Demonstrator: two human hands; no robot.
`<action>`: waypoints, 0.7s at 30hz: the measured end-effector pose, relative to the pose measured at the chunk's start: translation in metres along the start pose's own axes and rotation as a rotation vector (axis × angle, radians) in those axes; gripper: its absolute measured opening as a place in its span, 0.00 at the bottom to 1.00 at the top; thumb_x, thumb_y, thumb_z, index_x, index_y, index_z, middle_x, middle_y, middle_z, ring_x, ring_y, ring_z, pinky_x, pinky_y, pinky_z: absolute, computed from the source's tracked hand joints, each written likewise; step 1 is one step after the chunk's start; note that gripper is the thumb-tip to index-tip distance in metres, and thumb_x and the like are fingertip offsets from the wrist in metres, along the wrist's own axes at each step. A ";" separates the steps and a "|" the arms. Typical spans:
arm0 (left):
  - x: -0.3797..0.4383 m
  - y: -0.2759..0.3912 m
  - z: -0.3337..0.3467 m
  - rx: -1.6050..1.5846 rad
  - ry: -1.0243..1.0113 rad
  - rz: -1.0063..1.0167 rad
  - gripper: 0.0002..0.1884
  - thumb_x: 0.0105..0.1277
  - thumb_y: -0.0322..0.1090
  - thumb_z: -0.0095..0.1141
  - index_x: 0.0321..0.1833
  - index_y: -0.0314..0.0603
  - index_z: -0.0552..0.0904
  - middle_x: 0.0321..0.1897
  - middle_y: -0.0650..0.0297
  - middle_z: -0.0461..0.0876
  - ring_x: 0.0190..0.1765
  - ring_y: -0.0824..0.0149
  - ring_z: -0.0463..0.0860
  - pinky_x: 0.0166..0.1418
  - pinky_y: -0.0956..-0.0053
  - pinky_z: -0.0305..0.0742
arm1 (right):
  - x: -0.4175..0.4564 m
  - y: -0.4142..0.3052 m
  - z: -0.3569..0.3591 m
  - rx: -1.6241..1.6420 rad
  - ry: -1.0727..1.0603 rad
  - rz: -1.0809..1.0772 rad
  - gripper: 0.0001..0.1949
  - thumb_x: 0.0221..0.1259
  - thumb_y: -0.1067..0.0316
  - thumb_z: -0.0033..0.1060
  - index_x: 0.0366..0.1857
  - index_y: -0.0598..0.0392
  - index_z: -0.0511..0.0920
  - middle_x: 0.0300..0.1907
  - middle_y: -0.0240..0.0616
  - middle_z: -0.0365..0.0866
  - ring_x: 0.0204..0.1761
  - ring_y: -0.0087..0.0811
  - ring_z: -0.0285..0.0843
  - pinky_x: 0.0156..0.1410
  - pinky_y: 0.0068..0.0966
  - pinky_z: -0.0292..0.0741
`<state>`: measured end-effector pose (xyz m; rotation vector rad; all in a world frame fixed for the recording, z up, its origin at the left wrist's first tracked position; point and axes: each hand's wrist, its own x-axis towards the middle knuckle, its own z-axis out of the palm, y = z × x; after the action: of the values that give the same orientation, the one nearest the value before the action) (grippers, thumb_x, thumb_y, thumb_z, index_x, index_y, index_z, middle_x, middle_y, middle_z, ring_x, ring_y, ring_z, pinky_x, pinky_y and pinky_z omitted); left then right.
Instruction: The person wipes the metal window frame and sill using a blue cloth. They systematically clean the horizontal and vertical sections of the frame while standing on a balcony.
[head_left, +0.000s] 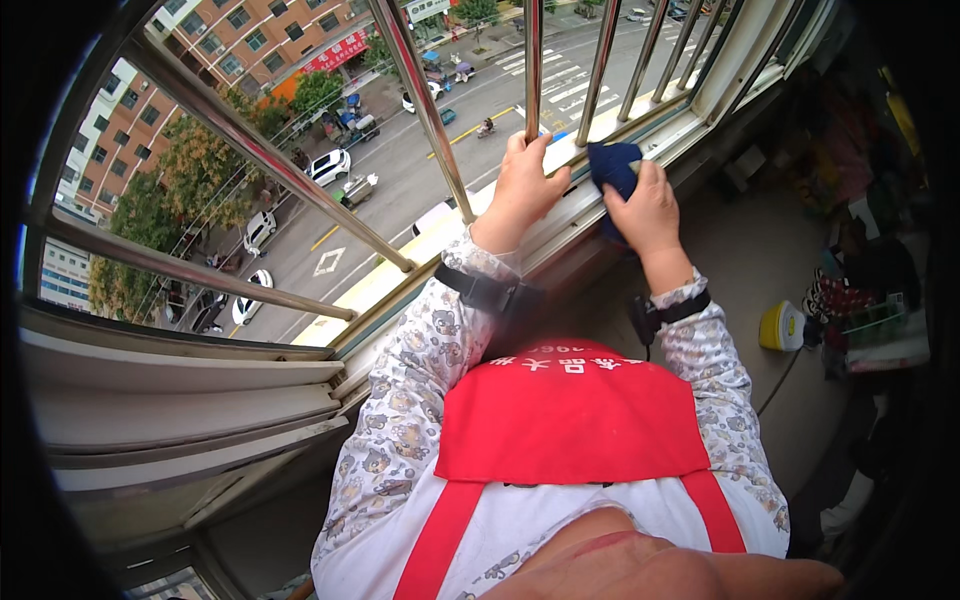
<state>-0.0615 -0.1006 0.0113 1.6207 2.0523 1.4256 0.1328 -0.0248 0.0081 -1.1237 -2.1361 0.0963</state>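
My left hand (523, 180) is closed around the lower end of an upright metal bar (533, 67) of the window guard. To its right, my right hand (646, 206) grips a dark blue cloth (615, 166), which lies against the window frame (577, 206) near the foot of another bar. Part of the cloth hangs below the frame's inner edge. Both wrists wear black straps over patterned sleeves. A red apron (574, 420) with white writing covers my chest.
Beyond the bars, a street (382, 180) with vehicles lies far below. A yellow-and-white container (781, 326) stands on the floor at the right, beside assorted items. White window frame parts (187, 397) are at the lower left.
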 end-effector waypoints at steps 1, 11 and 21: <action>0.000 -0.001 0.001 -0.011 0.000 -0.014 0.31 0.63 0.40 0.65 0.68 0.31 0.79 0.64 0.43 0.74 0.63 0.45 0.79 0.68 0.60 0.76 | -0.009 -0.010 0.000 0.015 -0.017 -0.030 0.28 0.54 0.54 0.77 0.51 0.58 0.72 0.51 0.52 0.77 0.54 0.58 0.79 0.60 0.49 0.78; 0.000 0.001 0.001 0.012 0.001 -0.018 0.30 0.60 0.38 0.67 0.66 0.34 0.81 0.62 0.45 0.75 0.63 0.42 0.79 0.66 0.58 0.78 | 0.009 0.017 0.005 -0.018 0.042 0.042 0.28 0.55 0.52 0.76 0.51 0.58 0.72 0.54 0.53 0.79 0.56 0.58 0.80 0.60 0.48 0.79; 0.000 -0.006 0.003 0.045 -0.005 -0.015 0.33 0.61 0.41 0.67 0.68 0.32 0.79 0.63 0.41 0.74 0.65 0.44 0.78 0.68 0.60 0.76 | -0.026 -0.025 0.001 0.047 -0.046 -0.078 0.28 0.54 0.55 0.77 0.51 0.58 0.71 0.51 0.52 0.76 0.55 0.58 0.78 0.60 0.48 0.79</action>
<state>-0.0634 -0.0984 0.0054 1.6210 2.1039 1.3783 0.1245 -0.0588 0.0023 -1.0185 -2.2040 0.1367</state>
